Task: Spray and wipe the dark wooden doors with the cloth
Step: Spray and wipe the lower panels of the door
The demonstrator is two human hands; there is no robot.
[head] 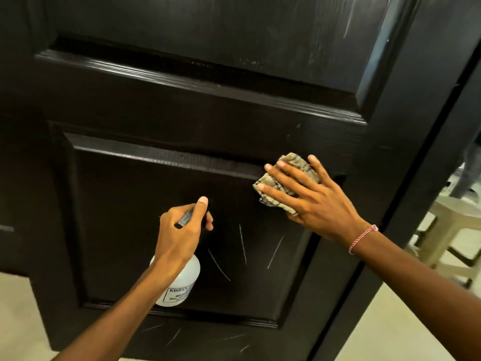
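**Cloth pressed to the door, spray bottle held beside it**

The right hand's fingers lie straight and spread apart, pressing a folded beige cloth with dark stripes flat against the dark wooden door, at the upper right corner of its recessed lower panel. The right hand covers most of the cloth; a pink braided bracelet circles its wrist.

The left hand's fingers are curled round the black trigger head of a clear plastic spray bottle, thumb on top. The left hand holds the bottle in front of the same panel, its nozzle towards the wood (its white label is only partly legible).

Pale thin scratches mark the panel between the hands and the rail below. Beyond the door's right edge stands a beige plastic stool on a light floor.
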